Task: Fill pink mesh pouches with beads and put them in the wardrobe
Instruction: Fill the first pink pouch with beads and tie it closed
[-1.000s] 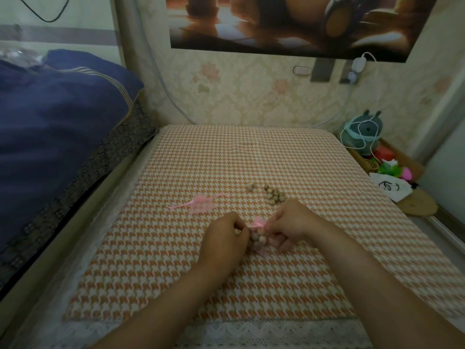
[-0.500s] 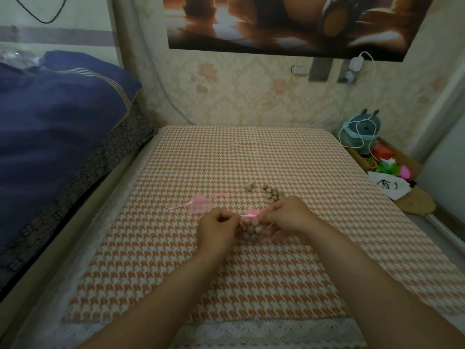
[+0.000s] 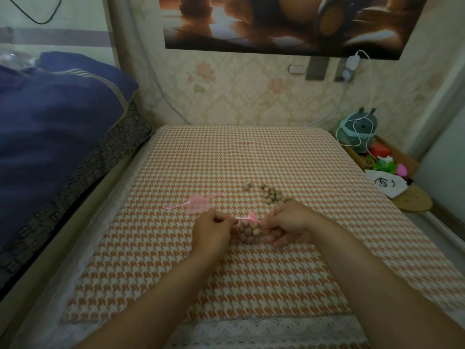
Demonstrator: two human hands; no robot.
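1. Left hand [image 3: 214,230]: fingers curled, pinching one end of the pink ribbon [image 3: 251,216].
2. Right hand [image 3: 289,222]: thumb and forefinger pinch the other end of the ribbon. The lower fingers are loosely bent beneath.
3. The ribbon runs between the two hands and bunches at the neck of the pouch [image 3: 247,231].
4. The pouch sits between the hands, packed with beads, near the middle of the mattress [image 3: 251,152]. Whether it rests on the mattress cannot be told.
5. An empty pouch [image 3: 198,205] lies flat just beyond the left hand, its ribbon ends spread out.
6. Loose beads [image 3: 271,195] lie in a heap just beyond the right hand, with a stray pair [image 3: 247,185] slightly to the left.
7. A blue quilt [image 3: 63,122] lies along the left edge, on a higher level.
8. A plush toy [image 3: 357,132] wrapped in white cable stands off the far right corner.
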